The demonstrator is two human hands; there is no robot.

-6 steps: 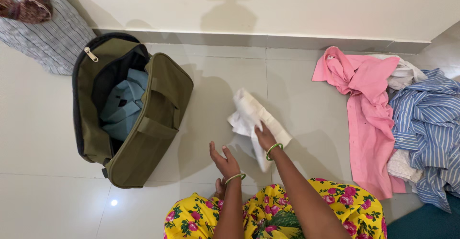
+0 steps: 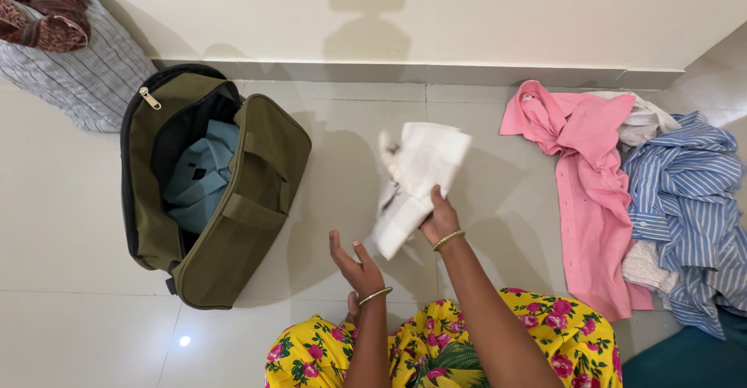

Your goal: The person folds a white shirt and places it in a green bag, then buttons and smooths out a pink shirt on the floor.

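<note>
The right hand (image 2: pixel 440 218) pinches a folded white cloth (image 2: pixel 416 178) at its lower edge, lifted above the tiled floor (image 2: pixel 70 224); the left hand (image 2: pixel 356 264) waits just beside it, palm up, fingers spread and empty. Best to bring that open palm under the drooping end so the fold holds flat. The olive duffel bag (image 2: pixel 233 224) lies unzipped to the left, a light blue shirt (image 2: pixel 198 174) already inside

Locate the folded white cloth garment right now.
Head view, centre: the folded white cloth garment is held in the right hand, between the open olive-green duffel bag and the pink shirt.
</note>
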